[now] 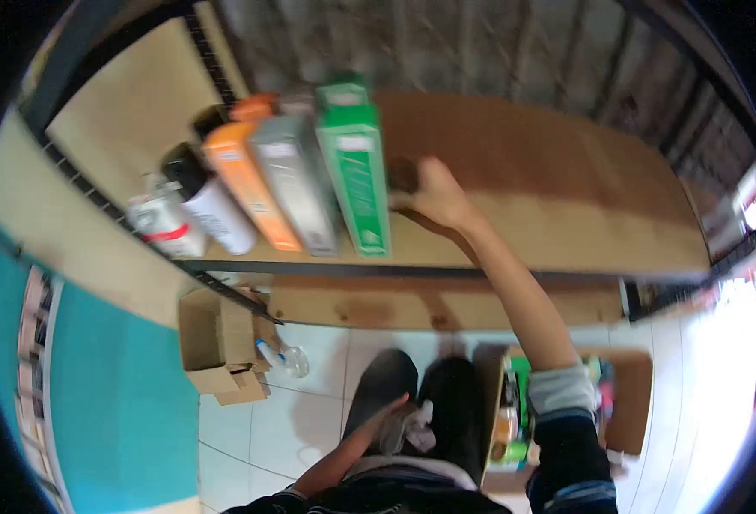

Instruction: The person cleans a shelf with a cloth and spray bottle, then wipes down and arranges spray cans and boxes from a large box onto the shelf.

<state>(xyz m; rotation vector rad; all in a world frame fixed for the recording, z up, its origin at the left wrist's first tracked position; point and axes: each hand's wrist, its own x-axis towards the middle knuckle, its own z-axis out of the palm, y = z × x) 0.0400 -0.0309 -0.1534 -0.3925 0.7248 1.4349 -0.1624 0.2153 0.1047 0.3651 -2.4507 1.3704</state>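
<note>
My right hand (440, 195) reaches over the wooden shelf (549, 197), its fingers around a small dark item (404, 176) that is too blurred to name, just right of a green box (357, 171). Left of the green box stand a grey box (297, 184), an orange box (254, 184), a white bottle with a black cap (221, 214) and a white and red container (168, 224). My left hand (388, 421) is low at my lap, closed on a crumpled whitish cloth (419, 427).
An open cardboard box (630, 403) with several products stands on the floor at the right. Another cardboard box (202, 330) lies at the left, beside a clear plastic item (295, 361). The shelf's dark metal edge (412, 271) runs across the middle.
</note>
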